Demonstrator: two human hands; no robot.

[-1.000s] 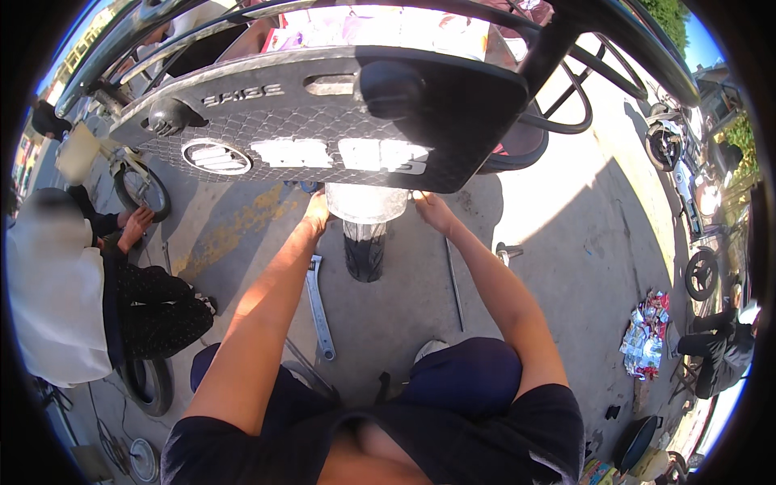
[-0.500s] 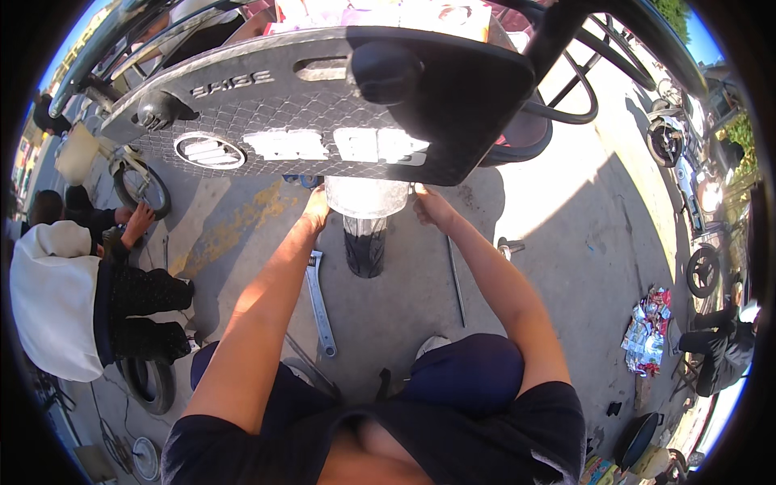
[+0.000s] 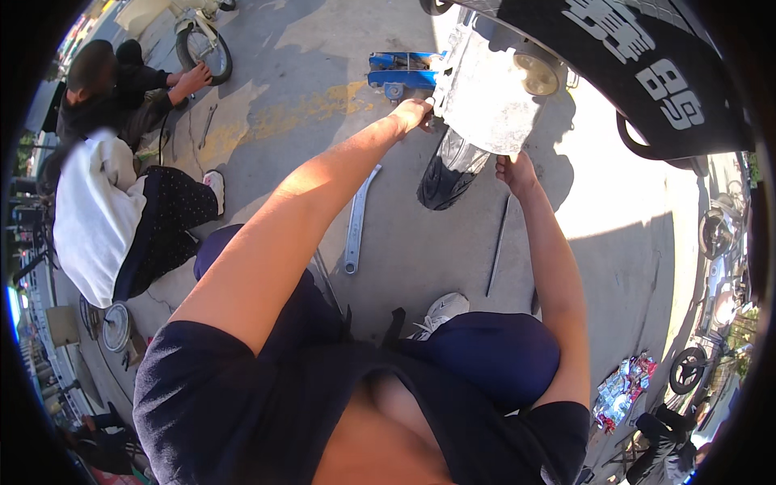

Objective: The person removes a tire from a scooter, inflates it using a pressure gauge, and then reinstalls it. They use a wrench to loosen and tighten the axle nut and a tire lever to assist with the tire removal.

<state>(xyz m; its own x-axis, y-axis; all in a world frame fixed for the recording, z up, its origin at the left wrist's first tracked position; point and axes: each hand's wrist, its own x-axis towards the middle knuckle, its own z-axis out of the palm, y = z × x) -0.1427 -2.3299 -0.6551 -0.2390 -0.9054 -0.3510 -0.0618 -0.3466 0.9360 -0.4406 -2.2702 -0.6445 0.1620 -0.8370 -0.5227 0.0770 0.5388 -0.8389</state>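
A scuffed whitish mudguard [image 3: 491,101] of a raised vehicle hangs over a black tyre [image 3: 454,168]. At its left edge my left hand [image 3: 414,115] is closed, with the fingertips partly hidden. My right hand [image 3: 517,172] is closed at the mudguard's lower right corner, its fingers curled at the rim. Just beyond my left hand is a blue floor jack [image 3: 404,71]. An adjustable wrench [image 3: 356,226] lies on the concrete below my left forearm. Near my right hand, a thin metal rod [image 3: 499,242] rests on the ground.
A black vehicle panel [image 3: 614,56] overhangs at the upper right. To the left, one person [image 3: 105,89] reaches to a small wheel [image 3: 204,55], and another in a white top [image 3: 99,218] is close by. Crumpled colourful packaging [image 3: 622,392] lies at the lower right.
My view has swung, so the mudguard, tyre and both hands now appear further right and higher. The blue jack shows more fully. Both hands stay at the mudguard's edges.
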